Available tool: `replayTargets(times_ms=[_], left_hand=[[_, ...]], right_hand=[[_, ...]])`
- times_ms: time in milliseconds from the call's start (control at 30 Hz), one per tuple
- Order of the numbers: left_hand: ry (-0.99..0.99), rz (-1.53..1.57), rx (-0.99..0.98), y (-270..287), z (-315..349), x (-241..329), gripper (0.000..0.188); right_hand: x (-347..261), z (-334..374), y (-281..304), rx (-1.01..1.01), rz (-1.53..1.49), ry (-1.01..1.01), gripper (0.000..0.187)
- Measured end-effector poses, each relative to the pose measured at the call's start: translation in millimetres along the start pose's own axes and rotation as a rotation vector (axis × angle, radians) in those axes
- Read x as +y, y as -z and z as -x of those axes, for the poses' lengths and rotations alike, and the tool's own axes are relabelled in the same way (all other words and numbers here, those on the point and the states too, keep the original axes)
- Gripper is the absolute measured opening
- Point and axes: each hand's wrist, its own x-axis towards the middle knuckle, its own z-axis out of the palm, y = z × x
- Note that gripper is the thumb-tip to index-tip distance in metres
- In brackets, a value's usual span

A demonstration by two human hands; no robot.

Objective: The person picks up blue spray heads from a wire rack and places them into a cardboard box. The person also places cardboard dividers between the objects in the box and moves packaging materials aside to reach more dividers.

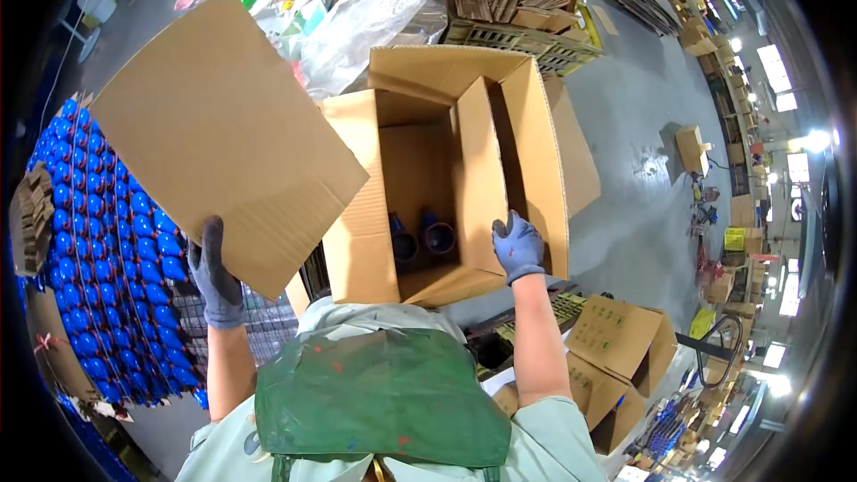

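My gloved left hand holds a flat cardboard sheet by its lower edge, raised left of an open cardboard box. The box stands in front of me with its flaps spread. My gloved right hand is closed on the near end of an upright cardboard panel at the box's right side. Whether that panel is a loose sheet or part of the box, I cannot tell. Down inside the box, near its close wall, lie two dark blue cup-shaped pieces with orange rims.
Stacked shiny blue pieces fill the left side. Beyond the box are clear plastic wrapping and a yellowish crate of folded cardboard. Open cartons stand at lower right. Grey floor extends to the right, toward shelves.
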Motion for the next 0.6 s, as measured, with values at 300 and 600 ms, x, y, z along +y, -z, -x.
replayTargets(times_ms=[300, 600], left_hand=[[0.012, -0.022, -0.035, -33.2, 14.1, 11.0, 0.037], [0.125, 0.051, -0.153, -82.6, 23.2, 6.5, 0.034]], right_hand=[[-22.5, 1.9, -19.2, -0.062, -0.293, 0.068, 0.037], [0.5, 0.7, 0.2, -0.091, -0.13, 0.131, 0.047]])
